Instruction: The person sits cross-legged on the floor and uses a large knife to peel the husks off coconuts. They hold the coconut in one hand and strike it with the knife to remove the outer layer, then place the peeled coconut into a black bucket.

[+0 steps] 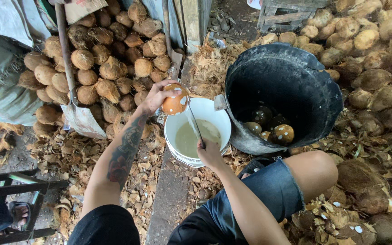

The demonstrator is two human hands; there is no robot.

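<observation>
My left hand (154,96) holds a peeled brown coconut (174,102) with white patches above a white bucket (172,125) that holds cloudy liquid. My right hand (209,153) grips the handle of a long knife (193,122) whose blade reaches up to the coconut. Just right of the white bucket stands a large black tub (296,68) with several peeled coconuts (283,133) at its bottom.
A heap of husked coconuts (100,63) lies at the back left, with a shovel (80,115) leaning on it. More coconuts (377,54) are piled on the right. Husk scraps cover the ground. A metal stool frame and another person's sandalled foot (19,212) are at lower left.
</observation>
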